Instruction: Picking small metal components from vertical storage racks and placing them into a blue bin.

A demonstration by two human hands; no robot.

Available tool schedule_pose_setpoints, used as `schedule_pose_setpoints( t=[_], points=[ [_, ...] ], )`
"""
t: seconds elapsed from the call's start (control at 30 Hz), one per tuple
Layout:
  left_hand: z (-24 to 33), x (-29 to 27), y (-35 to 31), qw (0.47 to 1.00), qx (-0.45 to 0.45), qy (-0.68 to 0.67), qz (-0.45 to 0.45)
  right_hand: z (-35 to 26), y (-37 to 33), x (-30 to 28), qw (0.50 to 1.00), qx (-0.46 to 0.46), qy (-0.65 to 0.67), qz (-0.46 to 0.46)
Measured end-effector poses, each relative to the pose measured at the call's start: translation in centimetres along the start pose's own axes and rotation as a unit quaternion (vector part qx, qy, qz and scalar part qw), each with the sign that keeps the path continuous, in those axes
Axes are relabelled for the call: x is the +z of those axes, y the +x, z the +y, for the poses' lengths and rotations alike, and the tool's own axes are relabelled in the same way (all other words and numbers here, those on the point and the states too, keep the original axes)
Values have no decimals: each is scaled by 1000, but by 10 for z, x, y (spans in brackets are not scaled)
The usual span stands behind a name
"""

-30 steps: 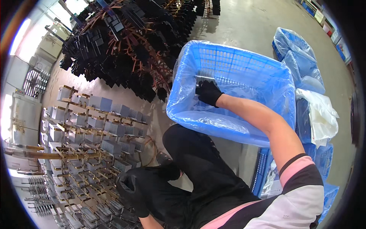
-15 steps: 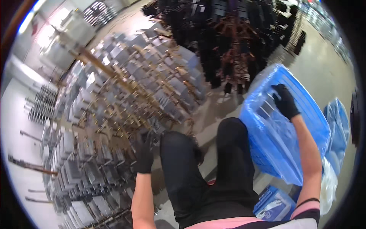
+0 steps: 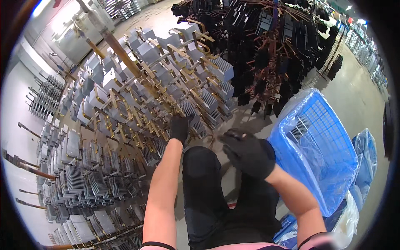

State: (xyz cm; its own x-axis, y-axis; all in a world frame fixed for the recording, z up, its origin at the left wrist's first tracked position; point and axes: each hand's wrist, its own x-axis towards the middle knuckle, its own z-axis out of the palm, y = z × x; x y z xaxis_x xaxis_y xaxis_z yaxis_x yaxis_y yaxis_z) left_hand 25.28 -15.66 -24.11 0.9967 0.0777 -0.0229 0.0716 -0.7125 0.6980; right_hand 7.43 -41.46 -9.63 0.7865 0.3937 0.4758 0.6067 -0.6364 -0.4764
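Observation:
My left hand (image 3: 180, 127), in a black glove, reaches into the near lower side of a hanging rack. Its fingers close at a grey finned heat sink (image 3: 187, 107) there; their tips are partly hidden. The rack's brass-coloured hooks (image 3: 160, 100) carry many grey metal blocks and finned heat sinks. Over my right knee is my black-gloved right hand (image 3: 246, 153), thumb and fingers apart, with nothing visible between them. To its right stands a blue plastic basket (image 3: 333, 125) lined with clear film. A finned heat sink (image 3: 300, 128) lies inside at its far left.
A second rack of black parts (image 3: 266, 62) hangs ahead. More finned pieces (image 3: 75, 179) hang at the lower left, with rods (image 3: 29, 164) jutting out. Beside the basket are a blue plastic bag (image 3: 364, 154) and a whitish one (image 3: 348, 221). My knees are between rack and basket.
My right hand has left the basket and come left over my knee. My left hand has moved forward and right, up to the rack. The view has shifted slightly.

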Motion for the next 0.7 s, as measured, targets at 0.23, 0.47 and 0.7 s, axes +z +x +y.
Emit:
schedule_pose_setpoints(
  t=[0.23, 0.47, 0.7],
  points=[
    [-81, 26, 24, 995, 20, 48, 91, 32, -34, 90, 993, 71, 93, -34],
    [-20, -2, -7, 986, 9, -139, -87, 57, -52, 98, 981, 128, 144, 2],
    [50, -20, -66, 862, -26, -481, -156, 39, -49, 62, 968, 186, 156, 57]
  ],
)
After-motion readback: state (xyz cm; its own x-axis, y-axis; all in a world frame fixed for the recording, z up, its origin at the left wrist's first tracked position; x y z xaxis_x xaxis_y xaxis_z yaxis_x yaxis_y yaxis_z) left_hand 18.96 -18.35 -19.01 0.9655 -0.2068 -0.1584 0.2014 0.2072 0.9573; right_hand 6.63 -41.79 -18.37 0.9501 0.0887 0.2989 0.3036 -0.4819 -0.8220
